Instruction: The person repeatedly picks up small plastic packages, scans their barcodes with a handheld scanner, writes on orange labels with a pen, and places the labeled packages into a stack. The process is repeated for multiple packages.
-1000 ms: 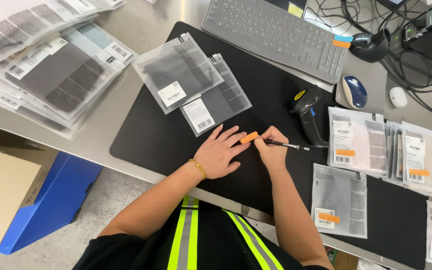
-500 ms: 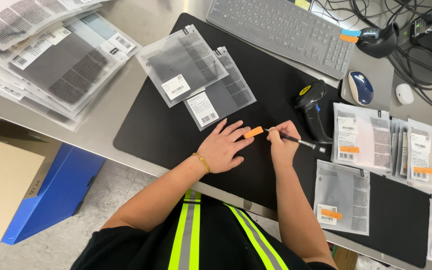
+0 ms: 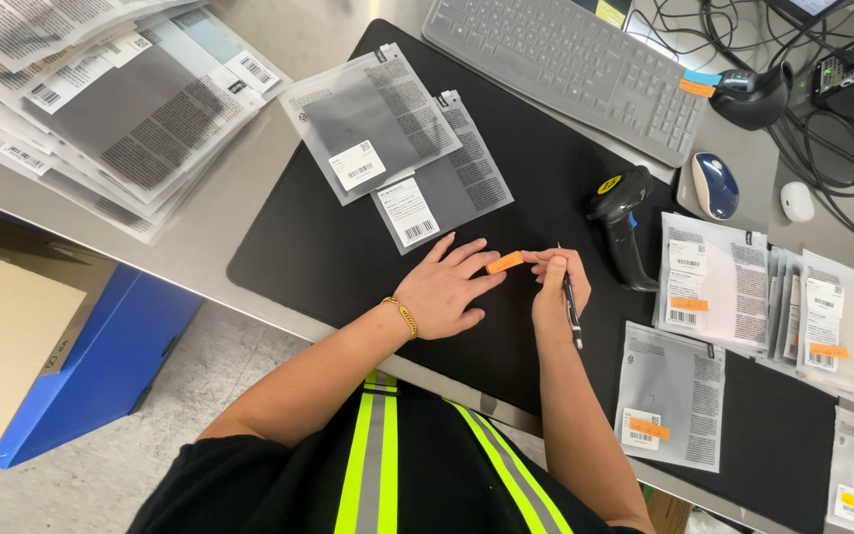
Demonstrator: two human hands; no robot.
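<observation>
Since a second ago, hands barely shift; right hand (image 3: pixel 557 293) now tips the black pen (image 3: pixel 569 305) upright, fingers clamped on it. Left hand (image 3: pixel 452 292) lies flat, fingers apart, pinning the small orange sticker (image 3: pixel 504 262) on the black mat (image 3: pixel 328 247). Step looks like writing on the sticker; next calls for peeling it cleanly. Sticker is narrow, bright, slightly tilted.
</observation>
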